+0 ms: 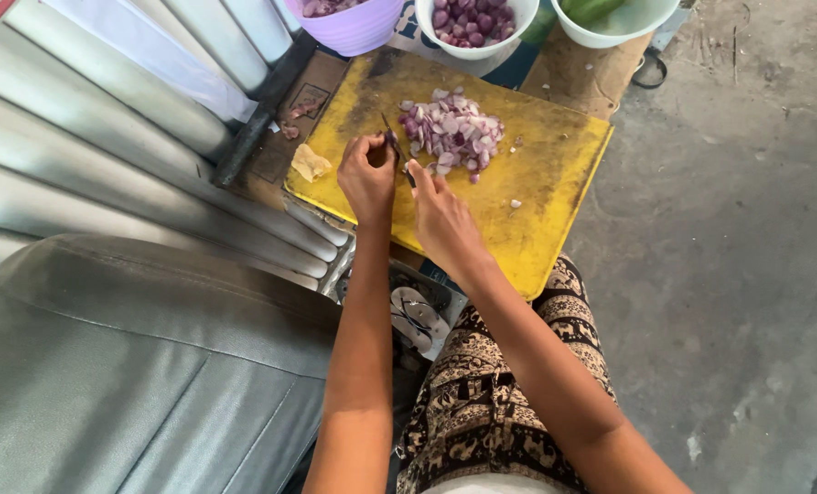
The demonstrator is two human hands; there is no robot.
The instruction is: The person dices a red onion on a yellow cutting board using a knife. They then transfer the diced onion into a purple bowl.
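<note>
Right hand (440, 215) gripping knife (397, 151), left hand (367, 174) w/ shallot beside

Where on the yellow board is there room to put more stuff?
The yellow cutting board is bare along its right side, between the chopped shallot pile and the right edge. It is crowded near the left hand, right hand, knife and the bowls.
</note>
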